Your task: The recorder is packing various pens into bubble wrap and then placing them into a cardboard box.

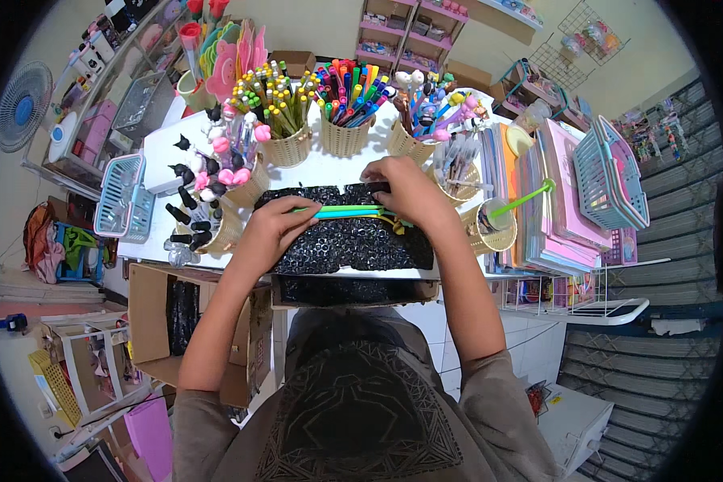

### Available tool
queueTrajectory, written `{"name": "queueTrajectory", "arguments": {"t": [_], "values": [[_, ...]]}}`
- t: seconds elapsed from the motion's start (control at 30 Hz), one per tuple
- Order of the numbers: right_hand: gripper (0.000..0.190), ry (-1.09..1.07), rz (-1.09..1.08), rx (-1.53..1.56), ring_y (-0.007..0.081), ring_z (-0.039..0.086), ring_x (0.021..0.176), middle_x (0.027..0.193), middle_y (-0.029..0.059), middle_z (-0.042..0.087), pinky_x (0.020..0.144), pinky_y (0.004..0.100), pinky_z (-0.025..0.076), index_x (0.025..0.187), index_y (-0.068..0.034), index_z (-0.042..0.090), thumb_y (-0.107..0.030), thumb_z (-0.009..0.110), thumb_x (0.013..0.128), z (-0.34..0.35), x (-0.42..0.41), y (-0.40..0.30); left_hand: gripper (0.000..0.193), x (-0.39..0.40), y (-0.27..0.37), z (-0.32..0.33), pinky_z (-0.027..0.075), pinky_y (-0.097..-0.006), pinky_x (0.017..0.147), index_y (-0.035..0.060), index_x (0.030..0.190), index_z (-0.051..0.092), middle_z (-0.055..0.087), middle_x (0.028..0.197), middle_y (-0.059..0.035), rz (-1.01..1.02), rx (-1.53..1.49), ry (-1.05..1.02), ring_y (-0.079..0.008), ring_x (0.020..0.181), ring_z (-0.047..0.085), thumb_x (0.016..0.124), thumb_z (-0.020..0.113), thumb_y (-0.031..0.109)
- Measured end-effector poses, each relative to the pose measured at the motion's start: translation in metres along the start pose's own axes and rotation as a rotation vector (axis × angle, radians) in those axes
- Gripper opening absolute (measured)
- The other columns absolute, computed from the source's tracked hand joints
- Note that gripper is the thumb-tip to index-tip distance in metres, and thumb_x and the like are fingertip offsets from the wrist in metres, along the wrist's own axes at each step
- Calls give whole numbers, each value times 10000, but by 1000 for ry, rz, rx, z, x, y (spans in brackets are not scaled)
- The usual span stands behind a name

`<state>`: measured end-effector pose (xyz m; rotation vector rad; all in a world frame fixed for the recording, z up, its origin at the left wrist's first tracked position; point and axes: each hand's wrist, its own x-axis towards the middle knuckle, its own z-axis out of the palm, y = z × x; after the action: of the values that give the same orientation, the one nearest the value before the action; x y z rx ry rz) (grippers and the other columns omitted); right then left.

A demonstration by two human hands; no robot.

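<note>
A sheet of black bubble wrap (361, 247) lies on the white table in front of me. Across it rest slim sticks, probably pens: a green one (352, 208), a light blue one (349, 214) and a yellow one (385, 219) partly hidden behind them. My left hand (280, 226) pinches the left ends of the green and blue sticks between thumb and fingers. Over their right ends, my right hand (406, 190) is bent with its fingertips by the wrap's far edge. Whether it grips the wrap is unclear. A small yellow-green piece (400, 229) shows below that hand.
Woven baskets of pencils (286, 147), coloured markers (344, 135), novelty pens (422, 141) and black-capped pens (217, 232) ring the wrap. Stacked notebooks (530, 205) and a blue plastic basket (608, 175) stand right. Below the table's edge are an open drawer (355, 292) and cardboard box (147, 313).
</note>
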<state>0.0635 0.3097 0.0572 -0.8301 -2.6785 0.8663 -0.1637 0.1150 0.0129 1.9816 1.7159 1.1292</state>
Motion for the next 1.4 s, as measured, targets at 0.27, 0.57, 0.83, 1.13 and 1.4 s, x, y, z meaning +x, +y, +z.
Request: {"name": "queueTrajectory", "arguments": {"t": [0.27, 0.57, 0.83, 1.13, 1.4], "values": [[237, -45, 91, -62, 410, 796, 1045, 1047, 241, 812, 949, 476, 638, 1040, 17, 823, 58, 817, 806, -4, -1, 0, 291, 1, 4, -3, 602, -444, 999, 21, 1239, 831, 803, 1191, -132, 33, 53, 14, -334, 1171, 764, 950, 839, 43], [171, -10, 67, -102, 370, 807, 954, 987, 217, 810, 881, 444, 635, 1010, 37, 807, 50, 827, 841, -15, -32, -34, 289, -1, 4, -1, 501, -516, 1182, 33, 1227, 834, 737, 1404, -155, 76, 162, 50, -373, 1407, 646, 941, 851, 72], [133, -5, -98, -56, 420, 725, 1000, 1013, 185, 706, 894, 509, 589, 960, 13, 739, 9, 803, 843, -6, -51, -23, 233, 13, 8, -14, 434, -521, 1294, -2, 1142, 847, 663, 1566, -198, 19, 44, -70, -406, 1501, 592, 914, 846, 48], [173, 4, -127, 35, 377, 734, 1031, 1079, 132, 742, 913, 484, 596, 1004, -3, 781, 24, 813, 836, 1, -59, -1, 189, 28, 18, -28, 591, -451, 1036, -27, 1065, 841, 790, 1089, -165, -85, 67, -226, -345, 1108, 768, 890, 869, 38], [142, -22, -153, -51, 328, 732, 1049, 1076, 106, 697, 923, 468, 601, 996, -15, 821, -16, 828, 854, -4, -67, -4, 136, 3, 21, -19, 636, -410, 860, 15, 1004, 846, 765, 978, -112, -16, 140, -84, -313, 1022, 807, 875, 885, 16]]}}
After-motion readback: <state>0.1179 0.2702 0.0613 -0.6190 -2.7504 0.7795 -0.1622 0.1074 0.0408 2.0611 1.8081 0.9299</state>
